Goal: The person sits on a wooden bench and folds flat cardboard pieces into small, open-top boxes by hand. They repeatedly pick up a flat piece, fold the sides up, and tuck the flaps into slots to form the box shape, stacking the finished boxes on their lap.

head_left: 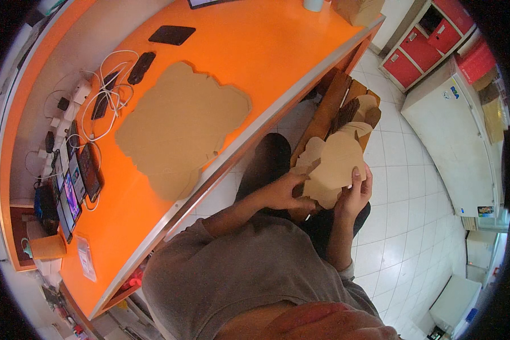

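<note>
Over my lap, my right hand [354, 192] pinches the right edge of a rounded cardboard cutout [341, 161] between thumb and fingers. My left hand [284, 191] is curled at the left edge of another cardboard piece [322, 195], which lies partly under the first one. Behind them, more cardboard cutouts [360, 107] are heaped on a slatted wooden bench [337, 93]. A large cardboard sheet with a wavy outline [181, 122] lies flat on the orange table [226, 45] to my left, close to its metal edge.
Several phones [71, 195], white cables [110, 96] and a power strip [68, 110] line the table's far left side. A dark flat device [173, 35] lies beyond the sheet. On the right stand a white fridge [450, 136] and red lockers [422, 48] on a tiled floor [388, 212].
</note>
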A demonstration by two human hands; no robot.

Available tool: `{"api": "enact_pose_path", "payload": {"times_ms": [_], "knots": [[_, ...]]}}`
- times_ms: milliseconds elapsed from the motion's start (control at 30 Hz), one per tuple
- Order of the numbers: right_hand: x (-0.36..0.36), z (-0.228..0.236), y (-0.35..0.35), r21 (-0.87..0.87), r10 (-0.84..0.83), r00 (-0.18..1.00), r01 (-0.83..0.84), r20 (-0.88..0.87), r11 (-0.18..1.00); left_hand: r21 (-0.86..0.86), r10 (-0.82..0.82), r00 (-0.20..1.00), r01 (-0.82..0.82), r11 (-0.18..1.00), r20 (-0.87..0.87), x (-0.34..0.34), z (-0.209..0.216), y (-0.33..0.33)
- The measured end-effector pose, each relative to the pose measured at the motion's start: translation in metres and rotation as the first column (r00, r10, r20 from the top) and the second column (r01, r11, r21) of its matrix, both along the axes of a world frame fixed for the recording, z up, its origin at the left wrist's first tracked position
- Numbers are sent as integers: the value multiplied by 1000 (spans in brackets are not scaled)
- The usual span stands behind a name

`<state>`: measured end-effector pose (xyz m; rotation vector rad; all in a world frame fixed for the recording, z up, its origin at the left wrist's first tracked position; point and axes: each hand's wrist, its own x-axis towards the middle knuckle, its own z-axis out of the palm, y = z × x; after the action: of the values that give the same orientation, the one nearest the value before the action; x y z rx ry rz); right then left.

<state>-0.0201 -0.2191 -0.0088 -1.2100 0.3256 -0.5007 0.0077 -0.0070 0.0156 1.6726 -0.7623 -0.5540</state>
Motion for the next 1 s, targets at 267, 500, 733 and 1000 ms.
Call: {"api": "enact_pose_path", "payload": {"times_ms": [267,500,733,1000], "knots": [[-12,35,14,-953,68,977,183,204,243,-142,114,991,-123,982,-69,2,-28,4],[-8,50,16,-965,254,955,88,152,246,-179,124,988,-138,974,-89,3,-18,6],[-10,19,16,-882,331,942,-116,47,456,-127,300,861,-272,954,411,14,-23,8],[-18,21,27,-617,298,954,-248,-22,747,-304,713,576,-650,696,400,14,13,-6]]}}
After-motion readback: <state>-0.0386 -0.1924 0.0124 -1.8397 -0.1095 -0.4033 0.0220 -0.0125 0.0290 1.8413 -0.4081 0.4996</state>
